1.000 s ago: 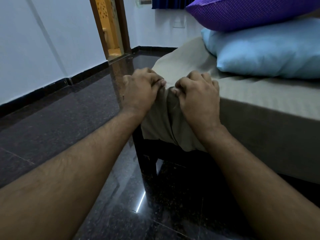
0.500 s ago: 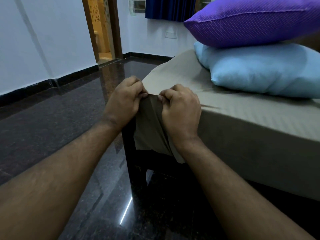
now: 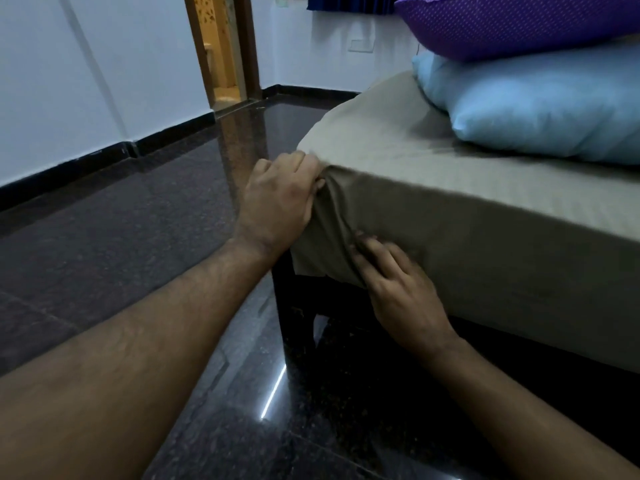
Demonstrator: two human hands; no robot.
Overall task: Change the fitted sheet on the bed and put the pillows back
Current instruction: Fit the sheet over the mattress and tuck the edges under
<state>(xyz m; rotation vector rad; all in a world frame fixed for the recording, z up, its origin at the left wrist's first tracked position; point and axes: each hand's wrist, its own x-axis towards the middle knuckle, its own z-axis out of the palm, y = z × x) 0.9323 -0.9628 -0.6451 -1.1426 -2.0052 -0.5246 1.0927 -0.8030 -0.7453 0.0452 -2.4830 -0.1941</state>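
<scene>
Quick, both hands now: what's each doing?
Left hand: closed, gripping the sheet at the mattress corner.
Right hand: open, fingers pressed on the sheet's side.

This is a bedroom in a home. A bed (image 3: pixel 485 216) stands on a dark wooden frame (image 3: pixel 294 306), its mattress covered by a taupe fitted sheet (image 3: pixel 398 140), with a light blue pillow (image 3: pixel 540 109) lying on it and a purple pillow (image 3: pixel 512 22) stacked on top. The floor (image 3: pixel 121 220) is polished dark granite, glossy enough to mirror a strip of light. Plain white walls (image 3: pixel 86 74) run down to a black skirting. A wooden door frame (image 3: pixel 242 46) opens onto a warmly lit yellow room beyond, and a dark blue curtain (image 3: pixel 349 3) hangs at the far wall above a switch plate (image 3: pixel 361 45).
</scene>
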